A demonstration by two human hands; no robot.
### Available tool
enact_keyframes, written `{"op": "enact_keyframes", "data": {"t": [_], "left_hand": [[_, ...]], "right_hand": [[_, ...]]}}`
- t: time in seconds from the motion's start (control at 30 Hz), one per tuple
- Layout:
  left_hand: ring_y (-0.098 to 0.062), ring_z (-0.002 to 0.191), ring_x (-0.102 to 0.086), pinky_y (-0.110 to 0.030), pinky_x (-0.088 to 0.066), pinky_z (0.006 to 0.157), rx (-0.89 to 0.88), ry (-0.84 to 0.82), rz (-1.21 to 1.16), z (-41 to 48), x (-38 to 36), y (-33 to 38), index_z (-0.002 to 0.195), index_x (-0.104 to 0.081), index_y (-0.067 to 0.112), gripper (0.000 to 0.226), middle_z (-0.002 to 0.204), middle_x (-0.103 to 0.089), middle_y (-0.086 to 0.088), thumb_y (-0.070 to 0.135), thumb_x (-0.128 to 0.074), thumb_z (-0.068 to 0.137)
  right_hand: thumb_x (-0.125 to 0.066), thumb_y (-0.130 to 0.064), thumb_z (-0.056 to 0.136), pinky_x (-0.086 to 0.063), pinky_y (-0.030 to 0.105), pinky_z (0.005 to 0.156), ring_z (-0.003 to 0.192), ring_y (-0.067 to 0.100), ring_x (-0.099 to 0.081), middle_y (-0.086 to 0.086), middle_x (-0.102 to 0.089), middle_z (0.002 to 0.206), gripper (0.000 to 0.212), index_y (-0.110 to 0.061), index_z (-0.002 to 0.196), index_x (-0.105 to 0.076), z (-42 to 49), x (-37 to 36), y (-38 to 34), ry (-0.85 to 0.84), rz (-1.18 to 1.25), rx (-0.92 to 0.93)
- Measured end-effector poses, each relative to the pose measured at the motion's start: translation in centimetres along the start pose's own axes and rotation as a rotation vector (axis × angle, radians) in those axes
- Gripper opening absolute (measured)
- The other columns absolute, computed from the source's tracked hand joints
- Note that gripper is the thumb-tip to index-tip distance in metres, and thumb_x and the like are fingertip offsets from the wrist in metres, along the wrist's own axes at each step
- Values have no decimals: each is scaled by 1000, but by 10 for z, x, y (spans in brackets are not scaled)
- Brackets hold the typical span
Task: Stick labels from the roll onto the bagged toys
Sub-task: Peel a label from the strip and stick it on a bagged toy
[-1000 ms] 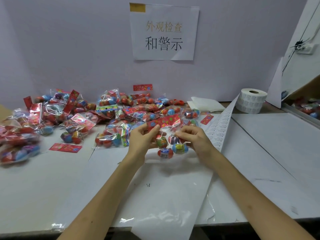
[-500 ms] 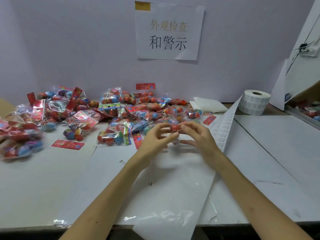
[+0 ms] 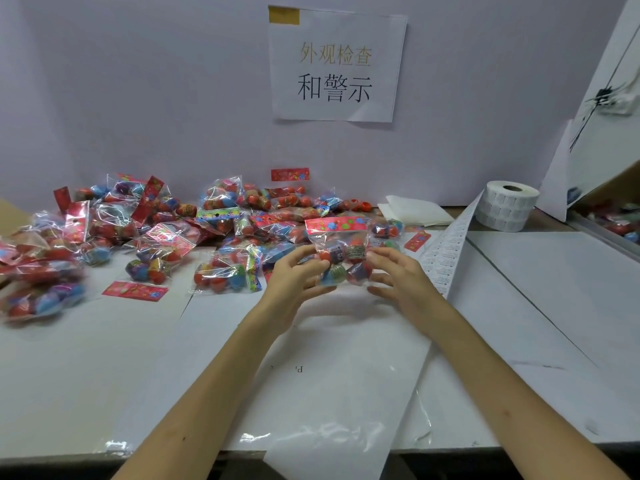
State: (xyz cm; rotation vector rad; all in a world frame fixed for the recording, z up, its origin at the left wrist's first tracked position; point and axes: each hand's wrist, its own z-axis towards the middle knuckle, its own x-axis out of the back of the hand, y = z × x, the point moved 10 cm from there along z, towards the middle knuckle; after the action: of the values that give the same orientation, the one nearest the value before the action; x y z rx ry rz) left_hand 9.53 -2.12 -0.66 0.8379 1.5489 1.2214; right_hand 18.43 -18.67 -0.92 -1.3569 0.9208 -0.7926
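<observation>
I hold a clear bag of colourful egg toys point(image 3: 343, 261) upright above the table, its red header card on top. My left hand point(image 3: 294, 277) grips the bag's left side with curled fingers. My right hand point(image 3: 398, 273) holds its right side, fingers curled round the lower corner. The label roll point(image 3: 507, 210) stands at the back right. Its strip of white labels point(image 3: 446, 252) runs from the roll down towards my right wrist.
A heap of bagged toys point(image 3: 221, 223) covers the table's back and left. Loose red header cards point(image 3: 135, 291) lie near it. Folded white paper point(image 3: 414, 211) sits by the roll. A plastic sheet point(image 3: 332, 393) hangs over the front edge. A paper sign point(image 3: 334, 64) is on the wall.
The bag, held low and folded over between my hands half a second ago, now stands upright with its header on top. My hands have moved apart to its sides.
</observation>
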Motion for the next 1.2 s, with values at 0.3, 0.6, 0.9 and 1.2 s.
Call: {"op": "enact_keyframes", "data": {"t": [0.3,0.6,0.9,1.2], "left_hand": [[-23,98,-72,-29,-62,76,-84,42,197,1,3,5,126,-58,18,37,118,-70,-13,1,-65,94],[-17,80,-69,-16,-53,61,-325,170,360,-2,14,29,102,-69,24,17,90,-72,-5,13,-75,91],[-4,97,-70,-21,-59,70,-234,12,427,-1,-6,10,121,-63,27,38,118,-68,5,38,-78,88],[-11,86,-73,-25,-61,70,-172,191,301,8,22,2,107,-63,24,21,103,-71,-3,17,-75,91]], "right_hand": [[-70,-22,93,-60,31,63,86,21,-72,3,-77,98,17,-17,109,-69,-1,-6,0,-51,73,-19],[-73,-18,91,-60,35,65,93,23,-74,14,-73,112,26,-12,115,-66,-1,-3,-2,-15,34,18],[-65,-20,97,-57,33,78,105,21,-73,4,-75,116,24,-16,120,-69,-7,-21,-9,-177,-71,59],[-70,-4,91,-55,30,85,94,8,-71,-3,-77,98,15,-17,96,-76,-5,-4,-27,-2,-317,262]]}}
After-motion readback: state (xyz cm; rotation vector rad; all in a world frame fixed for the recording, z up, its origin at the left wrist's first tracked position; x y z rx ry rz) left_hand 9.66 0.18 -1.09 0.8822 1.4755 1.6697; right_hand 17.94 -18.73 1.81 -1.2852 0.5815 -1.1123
